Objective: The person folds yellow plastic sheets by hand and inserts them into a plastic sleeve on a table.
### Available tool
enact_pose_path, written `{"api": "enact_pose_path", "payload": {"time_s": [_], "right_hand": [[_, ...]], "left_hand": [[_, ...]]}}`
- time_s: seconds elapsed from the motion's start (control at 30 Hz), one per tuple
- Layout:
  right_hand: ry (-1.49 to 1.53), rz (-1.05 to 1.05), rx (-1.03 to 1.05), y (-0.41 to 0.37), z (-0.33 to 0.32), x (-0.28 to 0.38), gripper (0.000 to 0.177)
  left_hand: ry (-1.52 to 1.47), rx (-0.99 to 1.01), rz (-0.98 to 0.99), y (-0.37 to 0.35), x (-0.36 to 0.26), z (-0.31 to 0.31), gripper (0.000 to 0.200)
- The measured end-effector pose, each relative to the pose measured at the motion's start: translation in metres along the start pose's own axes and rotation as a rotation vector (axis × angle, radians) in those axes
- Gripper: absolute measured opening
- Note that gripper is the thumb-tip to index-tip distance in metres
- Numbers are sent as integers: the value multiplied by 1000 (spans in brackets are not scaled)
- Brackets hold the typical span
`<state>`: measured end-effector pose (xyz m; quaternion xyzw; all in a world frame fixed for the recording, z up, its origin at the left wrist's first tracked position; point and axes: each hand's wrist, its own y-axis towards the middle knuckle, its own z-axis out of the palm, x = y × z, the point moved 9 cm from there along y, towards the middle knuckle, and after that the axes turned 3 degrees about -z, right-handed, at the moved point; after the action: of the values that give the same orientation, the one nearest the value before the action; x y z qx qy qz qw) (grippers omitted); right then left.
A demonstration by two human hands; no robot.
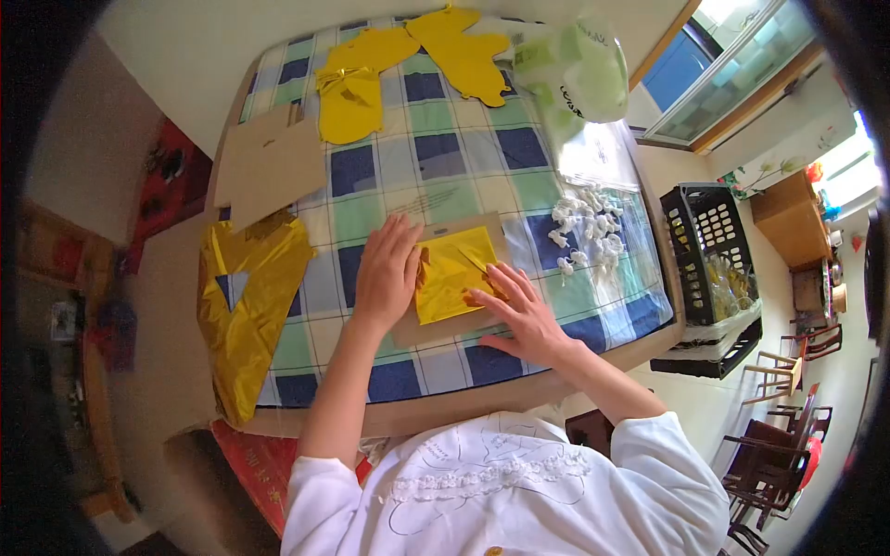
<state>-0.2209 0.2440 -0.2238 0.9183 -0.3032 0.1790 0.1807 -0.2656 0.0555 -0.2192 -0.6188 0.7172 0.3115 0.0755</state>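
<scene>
In the head view, the person sits at a desk (464,153) covered with a checked cloth. A gold foil sheet (445,278) lies on a cardboard board (436,329) right in front of them. The left hand (385,273) lies flat on the board with its fingertips at the sheet's left edge. The right hand (521,310) presses down on the sheet's right side with its fingers spread. Neither hand clasps anything: each grip is released, palm down, pinning the foil rather than holding it. The sheet shows a diagonal crease and a turned-over flap near the right fingers, so the folding looks begun but only a fold or so in, and the piece reads as a flat square with no finished form. A thick stack of gold foil (246,306) lies at the desk's left edge and hangs over it, which suggests much material is not yet worked. At the far end lie yellow shaped pieces (357,97), one with a crumpled gold bit on it; whether these are completed items I cannot tell. Loose cardboard pieces (269,167) sit beyond the stack. Small white bits (584,227) are scattered to the right of the board, near a plastic bag (575,69). A black crate (709,241) stands off the desk to the right.
</scene>
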Motion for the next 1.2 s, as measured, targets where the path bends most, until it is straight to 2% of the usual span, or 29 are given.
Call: {"api": "enact_pose_path", "payload": {"time_s": [0.03, 0.17, 0.33, 0.43, 0.63, 0.73, 0.83, 0.93, 1.03, 1.13, 1.2], "right_hand": [[35, 7, -14, -2, -2, -3, 72], [157, 70, -146, -15, -4, -17, 72], [163, 161, -163, -16, 0, -22, 70], [156, 139, -173, -18, 1, -22, 69], [4, 146, -187, -16, -10, -20, 67], [13, 140, -165, -15, -12, -18, 68], [222, 278, -210, -16, -21, -27, 64], [425, 498, -280, -24, -21, -46, 58], [365, 463, -319, -26, -19, -50, 53], [529, 545, -266, -21, -17, -71, 45], [377, 526, -295, -13, -23, -88, 41]], "left_hand": [[15, 14, 26, 7, 0, 7, 32], [6, 45, -70, 17, 39, 18, 36], [68, 60, -65, 1, 37, 19, 39], [116, -47, -87, -2, 35, 10, 39], [107, -299, -271, -32, 65, -20, 35], [-200, -136, -534, -59, 73, -19, 36], [-674, -138, -749, -79, 70, -12, 38], [-977, 34, -1023, -94, 58, -1, 40], [-1127, 92, -988, -96, 55, 9, 31], [-1069, 263, -920, -96, 49, 22, 17], [-989, 233, -909, -94, 52, 19, 9]]}}
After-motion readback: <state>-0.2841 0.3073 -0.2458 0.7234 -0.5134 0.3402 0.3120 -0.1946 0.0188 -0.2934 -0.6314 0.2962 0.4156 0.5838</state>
